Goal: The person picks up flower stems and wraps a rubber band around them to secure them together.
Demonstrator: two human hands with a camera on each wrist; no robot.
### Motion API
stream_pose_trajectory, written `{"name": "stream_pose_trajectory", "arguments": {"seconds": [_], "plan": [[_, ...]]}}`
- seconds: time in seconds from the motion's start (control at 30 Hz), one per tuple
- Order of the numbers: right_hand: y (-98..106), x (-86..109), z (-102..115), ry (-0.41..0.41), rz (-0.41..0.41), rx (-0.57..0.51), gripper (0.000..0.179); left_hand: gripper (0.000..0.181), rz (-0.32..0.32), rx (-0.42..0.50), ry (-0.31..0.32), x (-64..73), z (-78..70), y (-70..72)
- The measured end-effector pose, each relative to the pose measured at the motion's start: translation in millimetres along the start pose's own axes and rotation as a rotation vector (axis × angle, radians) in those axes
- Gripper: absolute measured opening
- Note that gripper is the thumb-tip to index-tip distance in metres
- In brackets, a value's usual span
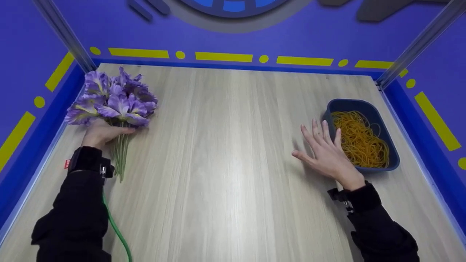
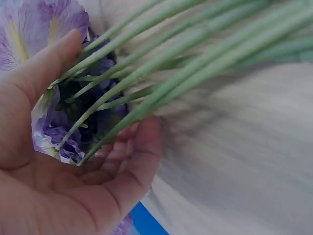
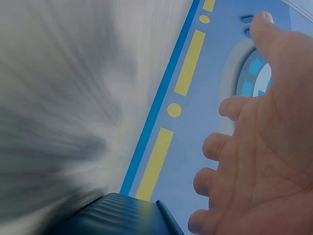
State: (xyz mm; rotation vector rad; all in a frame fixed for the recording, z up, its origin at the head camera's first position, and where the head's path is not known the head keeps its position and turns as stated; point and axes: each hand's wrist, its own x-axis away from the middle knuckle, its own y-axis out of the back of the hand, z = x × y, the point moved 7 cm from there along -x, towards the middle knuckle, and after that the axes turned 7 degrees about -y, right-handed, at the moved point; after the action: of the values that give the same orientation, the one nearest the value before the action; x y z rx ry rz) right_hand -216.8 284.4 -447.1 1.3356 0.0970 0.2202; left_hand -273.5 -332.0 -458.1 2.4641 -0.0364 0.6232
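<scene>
At the left of the head view lies a bunch of purple artificial flowers [image 1: 120, 102], blooms at the far end and green stems [image 1: 122, 156] toward the near side. My left hand [image 1: 103, 133] curls round the stems just below the blooms. Up close in the left wrist view, the thumb and fingers of that left hand [image 2: 73, 181] curve loosely about the thin stems [image 2: 186, 54]. Over the table on the right, my right hand [image 1: 327, 154] has its fingers spread and holds nothing. It is beside a dark blue bin [image 1: 393, 163] filled with yellow rubber bands [image 1: 360, 142].
A wood-grain table [image 1: 225, 163] spans the space between the hands. Blue panels [image 1: 233, 40] with yellow marks enclose its back and sides, with metal posts at the corners. A green cable [image 1: 118, 233] runs by the left forearm. A small red tag [image 1: 67, 163] is near the left wrist.
</scene>
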Motion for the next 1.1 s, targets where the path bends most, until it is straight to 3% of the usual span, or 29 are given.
{"name": "stream_pose_trajectory", "arguments": {"seconds": [0.07, 0.17, 0.23, 0.43, 0.67, 0.8, 0.97, 1.1], "plan": [[-1, 0.3, 0, -0.002, 0.006, -0.005, 0.088, 0.106, -0.010, 0.050, 0.002, -3.0, 2.3, -0.6], [-4, 0.1, 0, -0.007, 0.019, -0.008, 0.088, 0.043, -0.009, 0.141, 0.001, -6.3, 5.2, -2.4], [-5, -0.1, 1, -0.009, 0.027, -0.008, 0.088, 0.014, 0.016, 0.262, 0.009, -6.2, 5.1, -5.6], [-7, 0.1, 3, -0.008, 0.029, 0.009, 0.089, 0.014, 0.086, 0.707, 0.103, -8.4, 7.7, -16.7], [-8, 0.3, 4, -0.009, 0.030, 0.001, 0.091, 0.033, 0.049, 1.054, 0.085, -14.3, -2.4, -21.2], [-9, 0.2, 4, -0.015, 0.036, -0.027, 0.095, 0.043, 0.036, 1.281, 0.147, -14.5, -6.2, -26.1], [-9, 0.1, 5, -0.020, 0.040, -0.036, 0.101, 0.047, 0.036, 1.475, 0.174, -14.2, -15.4, -31.0], [-8, -0.6, 7, -0.023, 0.048, -0.047, 0.105, 0.049, -0.029, 1.580, 0.100, -15.5, -26.1, -33.6]]}}
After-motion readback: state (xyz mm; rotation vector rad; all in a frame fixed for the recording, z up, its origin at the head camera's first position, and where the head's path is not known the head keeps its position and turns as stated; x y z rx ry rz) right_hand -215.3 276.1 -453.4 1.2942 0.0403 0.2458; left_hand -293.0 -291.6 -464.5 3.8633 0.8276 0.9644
